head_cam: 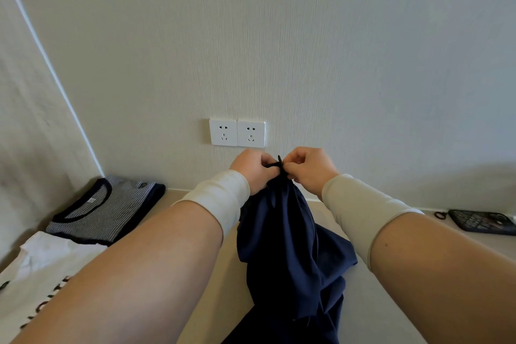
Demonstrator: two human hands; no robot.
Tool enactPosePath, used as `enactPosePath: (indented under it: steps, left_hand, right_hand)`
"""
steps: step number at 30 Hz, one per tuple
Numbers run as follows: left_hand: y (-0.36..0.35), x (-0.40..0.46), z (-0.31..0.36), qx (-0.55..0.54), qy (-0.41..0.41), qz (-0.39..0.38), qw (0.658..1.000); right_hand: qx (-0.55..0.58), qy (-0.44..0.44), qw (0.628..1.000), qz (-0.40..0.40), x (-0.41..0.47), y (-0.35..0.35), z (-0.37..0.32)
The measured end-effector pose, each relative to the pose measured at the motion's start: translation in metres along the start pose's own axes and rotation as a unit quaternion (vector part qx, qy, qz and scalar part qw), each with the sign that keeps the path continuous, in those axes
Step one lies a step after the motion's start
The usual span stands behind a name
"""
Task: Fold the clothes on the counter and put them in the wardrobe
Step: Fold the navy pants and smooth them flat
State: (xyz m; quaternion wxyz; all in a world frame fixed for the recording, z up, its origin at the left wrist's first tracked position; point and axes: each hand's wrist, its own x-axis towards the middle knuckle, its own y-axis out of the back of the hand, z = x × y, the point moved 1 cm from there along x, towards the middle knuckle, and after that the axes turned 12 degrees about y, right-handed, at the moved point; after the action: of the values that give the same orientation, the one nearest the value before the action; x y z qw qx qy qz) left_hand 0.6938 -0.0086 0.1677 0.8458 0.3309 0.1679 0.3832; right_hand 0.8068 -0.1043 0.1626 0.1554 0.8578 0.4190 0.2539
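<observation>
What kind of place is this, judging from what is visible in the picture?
Probably a room in a home or a hotel, not a workshop. A beige counter runs along a wallpapered wall with twin sockets, folded shirts lie at the left, and a desk telephone sits at the right.

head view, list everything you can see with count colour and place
navy garment: 1, dark blue, held up at centre, lower part on the counter
drawstring: 1, black, at the garment's top between the hands
striped shirt: 1, grey-striped with navy collar, folded, left corner
white shirt: 1, white with dark lettering, near left
counter: 1, beige
wall sockets: 2, white, on the wall
phone: 1, dark, far right
left hand: pinches the drawstring
right hand: pinches the drawstring
</observation>
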Motion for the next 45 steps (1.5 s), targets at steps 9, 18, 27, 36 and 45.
enactPosePath:
  steps: [9,18,27,36,45]
  left_hand:
    - [-0.002,-0.001,0.002,-0.044,0.022,-0.035,0.998]
    - [-0.005,0.004,-0.001,-0.046,0.017,0.016,0.999]
    - [-0.003,0.002,0.004,-0.171,0.135,-0.039,0.975]
    - [-0.007,-0.002,-0.005,-0.214,0.154,-0.064,0.963]
    - [-0.004,-0.002,0.002,-0.156,0.107,-0.053,0.981]
  right_hand:
    - [-0.003,-0.005,1.000,-0.005,-0.002,0.003,0.001]
    - [-0.015,-0.013,0.999,-0.028,-0.002,0.003,-0.002]
    - [-0.125,0.024,0.991,-0.047,-0.006,-0.001,-0.006]
    - [-0.149,0.052,0.986,-0.055,-0.009,-0.002,-0.005]
    - [0.033,-0.069,0.996,-0.046,-0.008,-0.003,-0.006]
